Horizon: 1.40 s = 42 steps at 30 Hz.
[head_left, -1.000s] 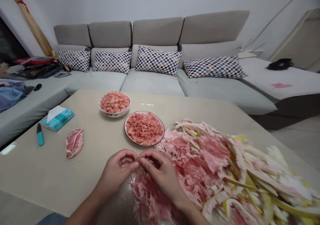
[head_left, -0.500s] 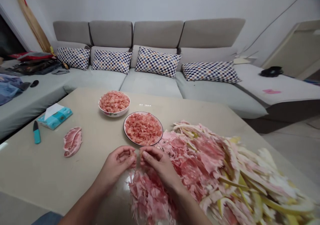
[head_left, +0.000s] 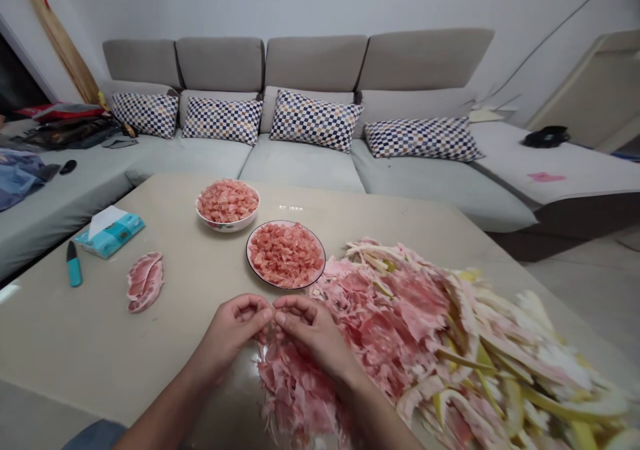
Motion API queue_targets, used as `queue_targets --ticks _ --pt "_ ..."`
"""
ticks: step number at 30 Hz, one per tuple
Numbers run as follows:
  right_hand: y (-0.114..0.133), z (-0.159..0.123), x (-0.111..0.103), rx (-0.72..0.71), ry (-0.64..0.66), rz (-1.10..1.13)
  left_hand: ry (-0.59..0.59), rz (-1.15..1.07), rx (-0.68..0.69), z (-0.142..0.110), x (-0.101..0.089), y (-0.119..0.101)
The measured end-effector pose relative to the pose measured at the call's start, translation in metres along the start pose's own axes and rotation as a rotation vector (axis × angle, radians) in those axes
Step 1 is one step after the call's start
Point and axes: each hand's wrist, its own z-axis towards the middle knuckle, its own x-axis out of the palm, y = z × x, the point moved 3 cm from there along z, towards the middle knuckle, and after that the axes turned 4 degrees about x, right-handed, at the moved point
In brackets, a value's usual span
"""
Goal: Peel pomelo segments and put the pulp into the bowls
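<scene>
Partly seen and unidentified items, placed by the dark-rimmed plate (head_left: 251,270).
Nearside: small piece (head_left: 273,313) between the fingertips of left hand (head_left: 239,327) and right hand (head_left: 317,333), mostly covered, too small to identify; pink scraps (head_left: 300,397), partly under the right hand and forearm, cut off at bottom. Right: peel heap (head_left: 545,377), blurred at its outer end, cropped below. Far right, beyond: black object (head_left: 546,137), indistinct. Far left, beyond: blue cloth (head_left: 17,180), cropped by the frame.
</scene>
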Motion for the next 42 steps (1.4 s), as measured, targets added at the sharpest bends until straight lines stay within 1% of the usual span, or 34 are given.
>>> queue_targets --ticks 4,8,12,14,16,18,20,21,23,25,27,28,31,36,39,42 --pt "-0.005 0.003 -0.001 0.056 0.033 0.173 0.008 -0.094 -0.035 -0.001 0.001 0.002" --pt "-0.009 0.005 -0.002 0.107 0.072 0.278 0.021 -0.164 -0.07 -0.002 0.001 0.002" --pt "-0.006 0.005 -0.007 0.181 0.143 0.295 0.097 -0.115 -0.078 0.001 0.002 0.0" --pt "0.0 0.005 -0.011 0.174 0.153 0.243 0.13 -0.059 -0.064 0.005 0.004 -0.002" --pt "0.008 0.007 -0.017 0.119 0.106 0.145 0.139 0.026 -0.022 0.014 0.006 -0.006" --pt "0.02 0.01 -0.025 0.04 0.02 0.015 0.119 0.18 0.068 0.026 0.007 -0.012" --pt "0.031 0.015 -0.032 -0.036 -0.065 -0.125 0.06 0.384 0.204 0.043 0.006 -0.019" --pt "0.037 0.018 -0.035 -0.084 -0.111 -0.206 0.015 0.428 0.252 0.052 0.005 -0.022" --pt "0.049 0.024 -0.04 -0.223 -0.219 -0.405 -0.057 0.472 0.318 0.069 0.002 -0.026" --pt "0.057 0.028 -0.042 -0.393 -0.32 -0.625 -0.118 0.496 0.368 0.082 -0.001 -0.028" --pt "0.061 0.032 -0.042 -0.53 -0.382 -0.793 -0.152 0.515 0.401 0.089 -0.003 -0.028" --pt "0.062 0.033 -0.041 -0.573 -0.399 -0.845 -0.157 0.522 0.411 0.09 -0.004 -0.028" --pt "0.062 0.033 -0.036 -0.632 -0.399 -0.92 -0.144 0.538 0.428 0.086 -0.006 -0.026" --pt "0.069 0.026 -0.018 -0.693 -0.323 -0.925 -0.119 0.554 0.433 0.074 -0.009 -0.024" --pt "0.072 0.021 -0.008 -0.721 -0.249 -0.938 -0.077 0.606 0.443 0.069 -0.006 -0.024" --pt "0.076 0.016 -0.003 -0.765 -0.226 -0.964 -0.044 0.714 0.493 0.064 0.001 -0.028"
